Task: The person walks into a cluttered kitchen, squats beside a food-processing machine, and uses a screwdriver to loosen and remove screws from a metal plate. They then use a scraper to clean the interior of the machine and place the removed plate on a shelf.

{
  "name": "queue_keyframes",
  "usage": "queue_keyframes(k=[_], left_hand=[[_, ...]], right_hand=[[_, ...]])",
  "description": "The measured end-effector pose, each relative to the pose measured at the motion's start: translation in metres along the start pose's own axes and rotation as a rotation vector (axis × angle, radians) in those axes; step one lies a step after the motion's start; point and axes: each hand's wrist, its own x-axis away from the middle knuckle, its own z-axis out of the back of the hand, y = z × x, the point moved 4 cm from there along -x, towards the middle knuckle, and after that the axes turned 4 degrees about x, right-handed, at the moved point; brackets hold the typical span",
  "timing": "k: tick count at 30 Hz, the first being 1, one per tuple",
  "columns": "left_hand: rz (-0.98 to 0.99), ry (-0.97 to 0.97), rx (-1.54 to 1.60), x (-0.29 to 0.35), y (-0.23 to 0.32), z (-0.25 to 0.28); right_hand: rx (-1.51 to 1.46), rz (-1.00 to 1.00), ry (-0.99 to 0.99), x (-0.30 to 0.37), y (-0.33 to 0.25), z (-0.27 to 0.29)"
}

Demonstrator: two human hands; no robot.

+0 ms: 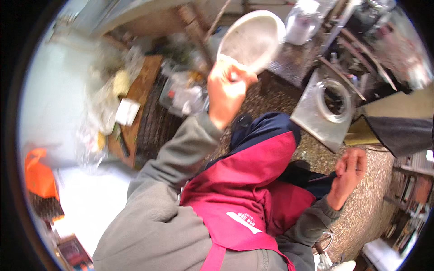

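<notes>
My left hand [230, 88], reaching up and forward, is closed on the near edge of a shallow, round, whitish dish [257, 37]. The dish is tilted, with its greyish inner face toward me. Low on the right, my right hand [347, 176] is raised beside my knee, its fingers loosely bent and nothing visible in them. Beyond that hand stands a square grey metal plate [312, 108] with a pale ring [320, 97] around a dark round opening. The dish and both hands look slightly blurred.
A wooden board [143, 97] with a white packet [127, 112] lies at left, near a tub of plastic bags [185, 95]. A clear jar [303, 21] stands far right of the dish. Dark cloth [402, 131] and shelves [409, 194] line the right. Speckled floor [361, 203] lies below.
</notes>
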Motion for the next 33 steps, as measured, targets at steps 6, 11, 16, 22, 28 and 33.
queue_keyframes(k=[6, 11, 16, 22, 28, 33], left_hand=[[0.074, -0.148, -0.768, 0.163, 0.050, 0.115], [0.203, -0.250, -1.044, 0.235, 0.035, 0.180], [0.548, -0.288, -1.190, 0.295, 0.004, 0.242], [0.549, -0.249, -1.265, 0.337, -0.083, 0.293], [0.538, -0.384, -1.150, 0.372, -0.186, 0.300], [0.763, -0.399, -1.187, 0.393, -0.239, 0.312]], right_hand=[[-0.006, 0.013, -0.072, 0.047, 0.002, -0.010], [-0.037, 0.007, -0.155, 0.056, 0.011, -0.016], [-0.029, 0.026, -0.182, 0.048, 0.013, -0.001], [-0.047, 0.026, -0.156, 0.054, 0.009, 0.008], [0.008, 0.006, -0.161, 0.049, 0.028, 0.008], [-0.072, -0.050, -0.099, 0.027, 0.043, 0.017]])
